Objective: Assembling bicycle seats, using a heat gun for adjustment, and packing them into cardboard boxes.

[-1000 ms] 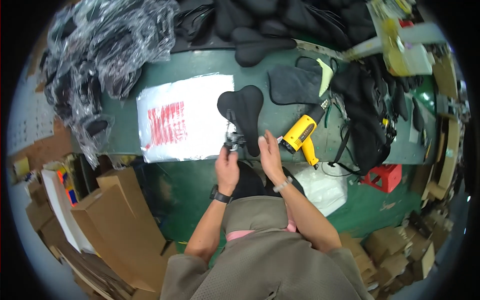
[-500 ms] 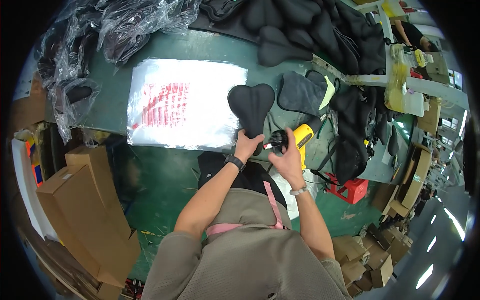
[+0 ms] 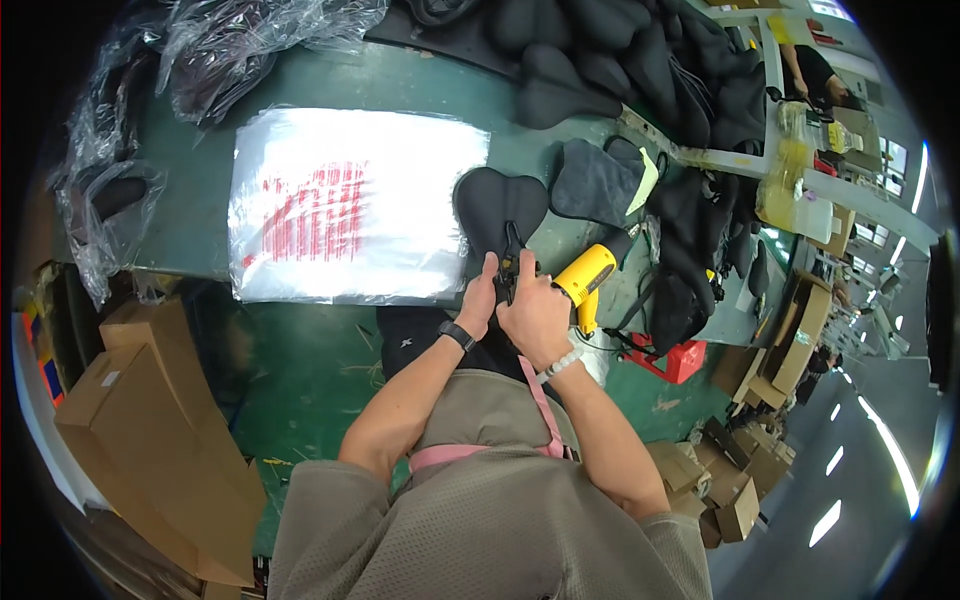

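Note:
A black padded bicycle saddle cover (image 3: 490,205) lies at the near edge of the green bench, wide end away from me. My left hand (image 3: 481,300) is closed at its narrow end, which the hands mostly hide. Above the cover, my right hand (image 3: 535,308) grips a small black piece (image 3: 512,240) with a long loop-like tip; its kind is not clear. Both hands are close together. Just right of them rests a yellow heat gun (image 3: 588,272). To the left, a stack of clear plastic bags (image 3: 400,190) with red print lies flat.
More black saddle covers (image 3: 560,90) are heaped at the back, beside a grey cloth (image 3: 595,185). Crumpled plastic wrap (image 3: 230,60) fills the far left. Cardboard boxes (image 3: 150,430) stand at lower left; a red stool (image 3: 670,358) is below the bench at right.
My right hand has moved left with the black piece, from beside the heat gun to over the saddle cover. The piece's loop-like tip now points away from me.

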`<control>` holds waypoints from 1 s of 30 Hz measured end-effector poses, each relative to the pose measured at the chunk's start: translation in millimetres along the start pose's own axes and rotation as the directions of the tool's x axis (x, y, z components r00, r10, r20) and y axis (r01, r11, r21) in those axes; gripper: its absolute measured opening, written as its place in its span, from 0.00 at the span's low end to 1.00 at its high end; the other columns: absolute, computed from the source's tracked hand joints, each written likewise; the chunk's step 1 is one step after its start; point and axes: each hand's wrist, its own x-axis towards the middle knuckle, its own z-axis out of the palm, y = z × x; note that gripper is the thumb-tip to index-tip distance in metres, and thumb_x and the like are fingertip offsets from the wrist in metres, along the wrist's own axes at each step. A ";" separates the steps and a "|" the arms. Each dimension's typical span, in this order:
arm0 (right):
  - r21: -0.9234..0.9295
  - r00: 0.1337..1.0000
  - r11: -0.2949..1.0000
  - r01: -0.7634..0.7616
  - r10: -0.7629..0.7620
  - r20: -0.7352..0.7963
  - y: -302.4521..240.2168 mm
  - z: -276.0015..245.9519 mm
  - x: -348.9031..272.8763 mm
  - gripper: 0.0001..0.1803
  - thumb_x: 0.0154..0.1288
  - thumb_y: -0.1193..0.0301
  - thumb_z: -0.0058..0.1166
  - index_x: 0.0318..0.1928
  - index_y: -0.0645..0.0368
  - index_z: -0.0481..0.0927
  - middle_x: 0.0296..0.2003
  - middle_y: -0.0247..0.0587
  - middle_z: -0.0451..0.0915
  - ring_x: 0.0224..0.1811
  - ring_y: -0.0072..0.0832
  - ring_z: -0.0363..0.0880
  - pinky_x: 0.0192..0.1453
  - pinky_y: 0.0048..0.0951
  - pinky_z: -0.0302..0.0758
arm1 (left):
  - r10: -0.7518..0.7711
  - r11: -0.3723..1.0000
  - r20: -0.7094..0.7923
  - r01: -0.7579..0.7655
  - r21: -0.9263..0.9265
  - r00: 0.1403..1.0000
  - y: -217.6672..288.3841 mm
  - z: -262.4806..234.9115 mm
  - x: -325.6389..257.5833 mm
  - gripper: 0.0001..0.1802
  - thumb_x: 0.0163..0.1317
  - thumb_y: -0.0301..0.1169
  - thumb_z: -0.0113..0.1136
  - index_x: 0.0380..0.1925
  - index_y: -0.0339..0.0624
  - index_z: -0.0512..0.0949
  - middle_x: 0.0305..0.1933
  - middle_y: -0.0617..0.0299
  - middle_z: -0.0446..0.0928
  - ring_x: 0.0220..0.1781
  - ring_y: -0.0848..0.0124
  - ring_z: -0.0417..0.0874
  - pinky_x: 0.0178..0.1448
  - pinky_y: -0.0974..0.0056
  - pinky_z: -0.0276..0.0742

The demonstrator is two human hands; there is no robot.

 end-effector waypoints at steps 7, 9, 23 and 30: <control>-0.071 0.999 0.997 -0.010 0.007 -0.043 -0.4 -8.8 66.7 0.37 0.53 0.65 0.64 0.60 0.63 0.61 0.26 0.57 0.81 0.29 0.55 0.83 0.32 0.51 0.80 | -0.012 0.999 0.001 0.012 0.042 1.000 33.2 35.7 -32.9 0.47 0.67 0.69 0.43 0.54 0.27 0.77 0.47 0.57 0.80 0.51 0.69 0.77 0.59 0.65 0.69; -0.074 1.000 0.997 0.016 -0.016 -0.009 -0.8 -15.0 66.9 0.37 0.54 0.65 0.64 0.61 0.64 0.61 0.26 0.57 0.81 0.29 0.55 0.83 0.32 0.52 0.79 | -0.027 0.999 -0.014 0.026 -0.034 1.000 39.0 37.2 -40.2 0.45 0.68 0.67 0.44 0.54 0.28 0.77 0.46 0.57 0.80 0.49 0.70 0.77 0.57 0.67 0.70; -0.223 0.987 0.974 -0.025 0.060 0.151 -13.6 -18.2 49.8 0.36 0.59 0.65 0.62 0.62 0.67 0.62 0.29 0.54 0.84 0.33 0.48 0.86 0.35 0.42 0.82 | 0.012 0.998 -0.080 -0.017 -0.065 0.997 12.7 27.4 -13.7 0.37 0.71 0.61 0.48 0.48 0.31 0.80 0.44 0.63 0.80 0.45 0.73 0.76 0.51 0.67 0.71; -0.117 0.996 0.991 -0.061 0.069 0.063 -15.5 -15.6 47.9 0.35 0.59 0.64 0.61 0.62 0.67 0.62 0.28 0.56 0.82 0.32 0.53 0.85 0.37 0.48 0.81 | 0.018 0.999 -0.047 -0.020 -0.038 0.999 4.4 22.2 -6.0 0.42 0.69 0.63 0.48 0.55 0.28 0.75 0.49 0.60 0.78 0.50 0.71 0.75 0.58 0.65 0.69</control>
